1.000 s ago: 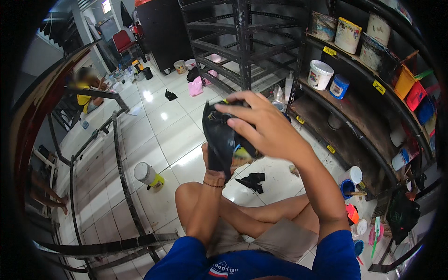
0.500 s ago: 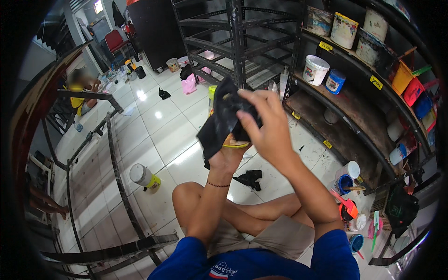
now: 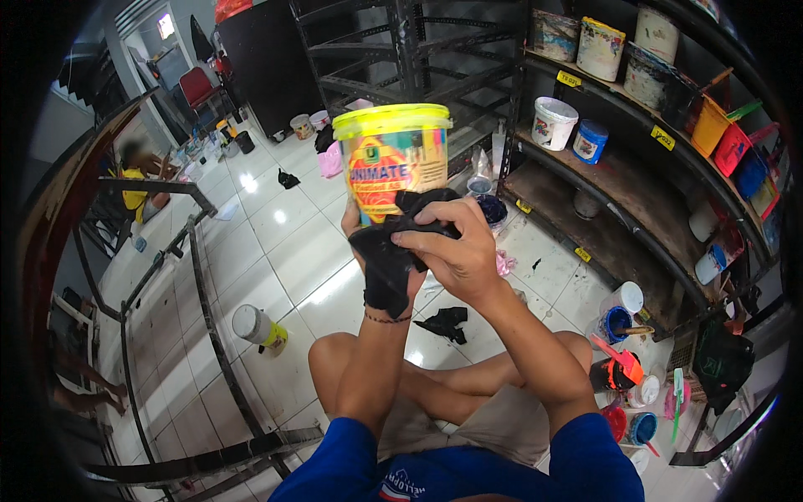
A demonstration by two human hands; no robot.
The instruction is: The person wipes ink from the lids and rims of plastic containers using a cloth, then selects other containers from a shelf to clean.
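The yellow-lidded tub [image 3: 391, 151], its colourful label [image 3: 381, 177] lettered, is held up by the left hand [image 3: 352, 222]; at its lower front the right hand [image 3: 464, 251] pinches black cloth [image 3: 381, 261]. Left of the tub, tiled floor [image 3: 293, 243] reaches a metal frame [image 3: 219, 339].

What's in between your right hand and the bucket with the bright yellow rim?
A bunched-up black cloth. The head view shows the right hand pinching it against or just in front of the yellow-rimmed bucket.
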